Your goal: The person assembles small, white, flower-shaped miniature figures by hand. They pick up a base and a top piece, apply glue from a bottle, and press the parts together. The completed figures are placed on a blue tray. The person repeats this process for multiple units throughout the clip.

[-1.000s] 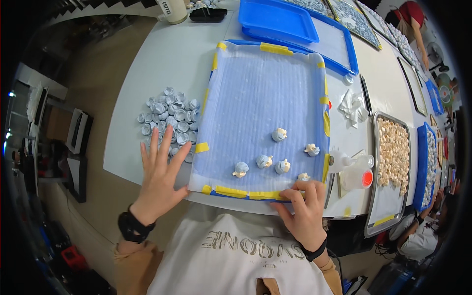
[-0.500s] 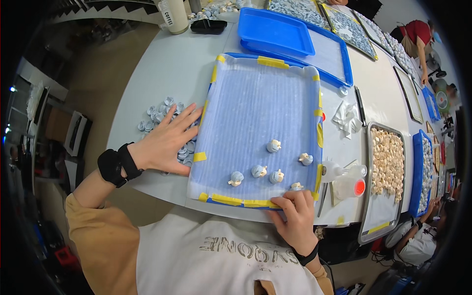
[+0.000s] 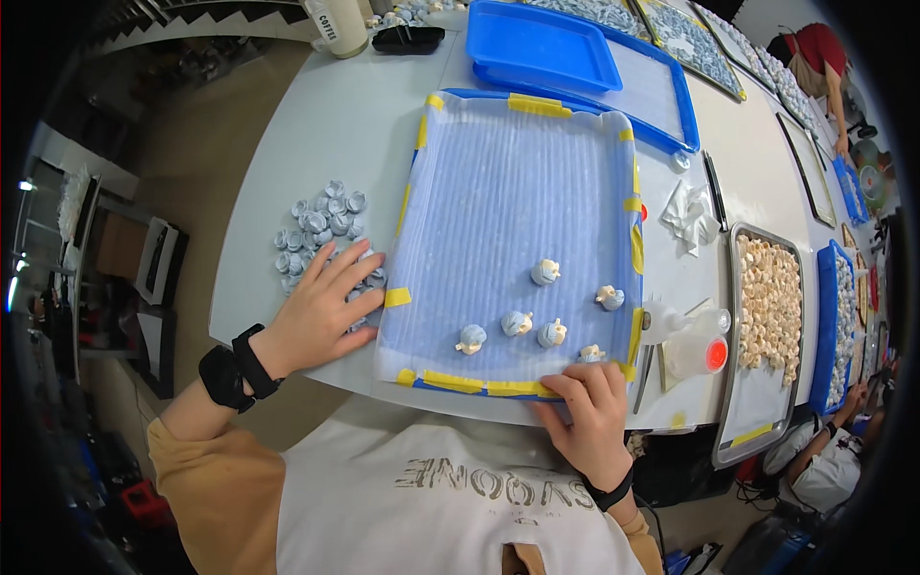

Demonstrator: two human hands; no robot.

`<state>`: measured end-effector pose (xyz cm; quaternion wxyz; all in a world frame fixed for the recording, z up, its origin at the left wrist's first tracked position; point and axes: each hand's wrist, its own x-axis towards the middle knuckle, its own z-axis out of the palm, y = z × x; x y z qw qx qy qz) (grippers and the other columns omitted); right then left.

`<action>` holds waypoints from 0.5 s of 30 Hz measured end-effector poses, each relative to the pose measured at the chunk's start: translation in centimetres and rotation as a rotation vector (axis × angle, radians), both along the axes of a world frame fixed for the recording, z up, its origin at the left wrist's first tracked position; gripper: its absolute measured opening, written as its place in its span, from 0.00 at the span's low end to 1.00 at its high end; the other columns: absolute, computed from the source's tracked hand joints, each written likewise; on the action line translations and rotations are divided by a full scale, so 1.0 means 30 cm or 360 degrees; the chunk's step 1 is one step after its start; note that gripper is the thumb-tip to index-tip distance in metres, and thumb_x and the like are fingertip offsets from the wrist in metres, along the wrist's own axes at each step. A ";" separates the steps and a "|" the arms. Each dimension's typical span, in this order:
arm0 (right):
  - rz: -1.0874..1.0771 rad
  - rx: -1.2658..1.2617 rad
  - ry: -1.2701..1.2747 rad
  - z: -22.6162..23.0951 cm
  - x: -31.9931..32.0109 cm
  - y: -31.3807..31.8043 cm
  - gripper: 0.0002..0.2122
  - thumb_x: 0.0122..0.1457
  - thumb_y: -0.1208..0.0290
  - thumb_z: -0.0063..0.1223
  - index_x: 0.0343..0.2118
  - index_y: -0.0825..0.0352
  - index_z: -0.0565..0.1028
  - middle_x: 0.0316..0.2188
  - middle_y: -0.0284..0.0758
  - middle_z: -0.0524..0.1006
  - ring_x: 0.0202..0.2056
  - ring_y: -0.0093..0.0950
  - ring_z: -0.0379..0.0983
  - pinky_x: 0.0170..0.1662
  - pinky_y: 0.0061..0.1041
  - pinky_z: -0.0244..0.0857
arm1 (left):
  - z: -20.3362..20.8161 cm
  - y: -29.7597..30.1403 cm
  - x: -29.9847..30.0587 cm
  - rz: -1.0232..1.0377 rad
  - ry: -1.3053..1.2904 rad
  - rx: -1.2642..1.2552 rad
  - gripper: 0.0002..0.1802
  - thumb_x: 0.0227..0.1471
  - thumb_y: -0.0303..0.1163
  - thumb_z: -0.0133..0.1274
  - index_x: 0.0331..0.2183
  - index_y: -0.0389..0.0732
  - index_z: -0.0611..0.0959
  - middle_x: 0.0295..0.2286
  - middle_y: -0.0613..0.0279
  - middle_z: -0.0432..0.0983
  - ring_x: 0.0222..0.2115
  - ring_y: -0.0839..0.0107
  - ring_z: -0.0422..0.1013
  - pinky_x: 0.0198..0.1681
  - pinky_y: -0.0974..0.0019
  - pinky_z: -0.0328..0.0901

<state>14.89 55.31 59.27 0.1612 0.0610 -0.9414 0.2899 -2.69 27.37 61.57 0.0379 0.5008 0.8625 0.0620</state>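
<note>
A blue tray lined with white sheeting (image 3: 508, 211) and yellow tape lies in front of me. Several small rounded blue-and-cream pieces (image 3: 551, 333) sit on its near half. My right hand (image 3: 592, 422) grips the tray's near right edge, its fingers over the rim and thumb below. One piece (image 3: 590, 354) stands just beyond those fingertips, partly hidden. To the left of the tray, my left hand (image 3: 321, 311) lies with fingers stretched over the near part of a pile of pale blue cup-shaped pieces (image 3: 321, 220), covering some.
Stacked blue trays (image 3: 546, 48) are behind the lined one. On the right lie a crumpled white cloth (image 3: 688, 216), a clear bottle with a red cap (image 3: 695, 353) and a metal tray of cream pieces (image 3: 767, 307). A white tumbler (image 3: 337, 27) stands far left. Other people work at right.
My left hand has slid down and toward me, uncovering more of the blue cup-shaped pieces. Its fingers are closer together. The right hand stays on the tray edge, and the whole view has shifted slightly.
</note>
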 end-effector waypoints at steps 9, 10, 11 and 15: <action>-0.0017 0.0001 0.0014 -0.003 0.000 0.000 0.15 0.37 0.73 0.63 0.30 0.64 0.73 0.28 0.33 0.70 0.31 0.33 0.65 0.34 0.30 0.57 | 0.007 -0.023 -0.022 -0.0106 -0.0136 0.0282 0.14 0.36 0.31 0.60 0.30 0.41 0.76 0.43 0.54 0.66 0.49 0.54 0.61 0.51 0.52 0.54; -0.0019 0.0002 0.0011 -0.002 -0.001 0.000 0.15 0.37 0.73 0.63 0.30 0.64 0.73 0.28 0.33 0.70 0.31 0.33 0.65 0.34 0.29 0.57 | 0.023 -0.022 -0.029 -0.0093 -0.0150 0.0304 0.15 0.36 0.31 0.60 0.30 0.41 0.76 0.44 0.54 0.66 0.49 0.54 0.61 0.52 0.53 0.54; -0.0017 0.0003 0.0011 -0.002 -0.002 -0.001 0.15 0.37 0.73 0.63 0.30 0.64 0.73 0.28 0.33 0.70 0.31 0.33 0.65 0.34 0.29 0.57 | 0.041 -0.024 -0.032 -0.0072 -0.0164 0.0325 0.15 0.35 0.31 0.60 0.31 0.41 0.76 0.44 0.54 0.65 0.50 0.55 0.60 0.52 0.54 0.54; -0.0008 0.0018 0.0016 0.003 0.001 0.000 0.14 0.37 0.73 0.62 0.30 0.64 0.73 0.28 0.32 0.70 0.31 0.33 0.65 0.34 0.29 0.57 | 0.109 -0.056 -0.195 0.0359 -0.0104 0.0559 0.22 0.41 0.35 0.57 0.41 0.43 0.75 0.48 0.52 0.60 0.52 0.56 0.56 0.54 0.57 0.52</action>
